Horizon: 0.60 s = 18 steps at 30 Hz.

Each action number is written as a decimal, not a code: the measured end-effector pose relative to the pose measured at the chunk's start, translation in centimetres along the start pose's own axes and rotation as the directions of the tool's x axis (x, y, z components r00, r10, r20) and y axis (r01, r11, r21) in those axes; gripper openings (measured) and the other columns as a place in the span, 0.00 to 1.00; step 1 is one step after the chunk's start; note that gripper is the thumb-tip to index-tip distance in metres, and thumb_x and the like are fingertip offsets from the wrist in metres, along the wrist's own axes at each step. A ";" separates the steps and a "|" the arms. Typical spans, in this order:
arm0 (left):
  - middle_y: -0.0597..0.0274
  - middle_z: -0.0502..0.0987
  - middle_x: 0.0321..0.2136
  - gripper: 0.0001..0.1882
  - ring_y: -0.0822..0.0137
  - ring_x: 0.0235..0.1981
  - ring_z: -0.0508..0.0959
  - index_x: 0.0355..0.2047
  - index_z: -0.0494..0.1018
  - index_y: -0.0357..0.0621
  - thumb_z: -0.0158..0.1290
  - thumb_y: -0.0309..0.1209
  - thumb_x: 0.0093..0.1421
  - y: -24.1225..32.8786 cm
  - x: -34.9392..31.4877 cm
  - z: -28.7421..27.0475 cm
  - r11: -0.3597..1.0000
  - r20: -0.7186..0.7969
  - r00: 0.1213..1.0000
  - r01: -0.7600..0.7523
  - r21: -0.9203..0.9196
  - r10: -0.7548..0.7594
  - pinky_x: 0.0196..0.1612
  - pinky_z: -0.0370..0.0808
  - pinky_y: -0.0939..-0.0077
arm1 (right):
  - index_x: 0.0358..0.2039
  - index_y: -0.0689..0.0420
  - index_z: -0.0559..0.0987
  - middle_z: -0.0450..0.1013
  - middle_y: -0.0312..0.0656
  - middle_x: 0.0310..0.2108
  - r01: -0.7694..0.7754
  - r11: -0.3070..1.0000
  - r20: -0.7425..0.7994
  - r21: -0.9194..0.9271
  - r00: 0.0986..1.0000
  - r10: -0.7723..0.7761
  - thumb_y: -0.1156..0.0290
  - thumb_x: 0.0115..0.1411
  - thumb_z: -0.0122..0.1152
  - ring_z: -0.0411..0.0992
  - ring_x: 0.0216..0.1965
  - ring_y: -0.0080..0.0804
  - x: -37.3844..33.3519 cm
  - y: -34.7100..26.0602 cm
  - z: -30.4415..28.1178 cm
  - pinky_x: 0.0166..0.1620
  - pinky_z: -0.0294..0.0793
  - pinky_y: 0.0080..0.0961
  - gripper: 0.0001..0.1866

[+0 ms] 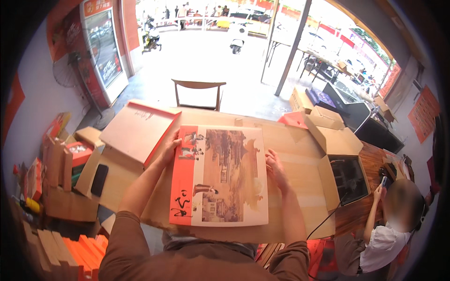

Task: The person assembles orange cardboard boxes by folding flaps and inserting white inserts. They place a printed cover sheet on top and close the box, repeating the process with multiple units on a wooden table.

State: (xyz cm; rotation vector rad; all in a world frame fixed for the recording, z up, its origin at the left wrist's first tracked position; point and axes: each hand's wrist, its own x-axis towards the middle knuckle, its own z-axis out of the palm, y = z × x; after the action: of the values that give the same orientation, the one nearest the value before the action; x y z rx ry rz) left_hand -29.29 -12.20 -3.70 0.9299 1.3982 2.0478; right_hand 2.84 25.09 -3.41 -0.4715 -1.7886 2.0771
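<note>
A large flat gift box (255, 178) lies in front of me near the table's front edge. Its cover has a red band on the left and a brown picture of old buildings and figures. My left hand (172, 146) grips the upper left edge, its fingertips partly hidden behind the box. On the opposite side, my right hand (276, 167) is closed against the right edge, with some fingers out of sight. Beyond my left hand, a pale box lid or tray (138, 129) with red sides rests on the table.
The wooden table (290, 154) holds a black phone (99, 180) at left and an open cardboard carton (330, 164) with a dark screen-like panel (348, 178) at right. A chair (199, 89) stands at the far side. A seated person (386, 239) holds a phone at lower right.
</note>
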 end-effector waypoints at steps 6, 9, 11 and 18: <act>0.49 0.74 0.64 0.39 0.57 0.64 0.76 0.72 0.62 0.33 0.51 0.47 0.68 -4.5 2.6 1.7 0.993 0.056 0.996 0.067 0.102 -0.073 0.66 0.73 0.59 | 0.78 0.60 0.56 0.70 0.46 0.63 0.198 0.905 0.034 0.376 0.973 -0.227 0.64 0.67 0.56 0.73 0.54 0.29 2.4 -0.3 1.1 0.52 0.76 0.26 0.41; 0.48 0.75 0.61 0.43 0.57 0.61 0.77 0.69 0.64 0.32 0.51 0.55 0.64 -4.7 3.4 2.4 0.959 0.113 0.994 -0.034 0.280 0.003 0.65 0.73 0.60 | 0.77 0.61 0.58 0.70 0.46 0.64 0.204 0.921 0.102 0.331 0.963 -0.250 0.62 0.66 0.57 0.72 0.58 0.31 2.3 0.6 -0.9 0.54 0.76 0.27 0.41; 0.47 0.75 0.61 0.44 0.57 0.60 0.77 0.68 0.64 0.32 0.51 0.56 0.63 -4.3 3.2 0.9 0.913 0.179 0.982 -0.129 0.387 0.063 0.65 0.72 0.60 | 0.76 0.62 0.59 0.70 0.47 0.64 0.239 0.930 0.061 0.279 0.962 -0.266 0.61 0.65 0.57 0.71 0.61 0.32 2.7 0.8 -0.3 0.57 0.75 0.29 0.41; 0.53 0.74 0.57 0.45 0.64 0.56 0.77 0.73 0.55 0.38 0.55 0.47 0.61 -2.5 2.0 2.9 0.994 0.091 0.996 0.000 0.107 -0.010 0.62 0.74 0.65 | 0.75 0.64 0.61 0.69 0.49 0.66 0.195 0.940 -0.001 0.280 0.979 -0.203 0.63 0.63 0.60 0.69 0.65 0.35 3.8 0.7 0.6 0.66 0.71 0.35 0.41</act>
State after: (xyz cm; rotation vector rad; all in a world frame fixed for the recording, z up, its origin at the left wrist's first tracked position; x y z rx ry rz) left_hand -28.34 -8.12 -4.79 1.0497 1.4719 1.9173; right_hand -0.85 26.24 -4.07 -0.1748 -1.4556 2.1527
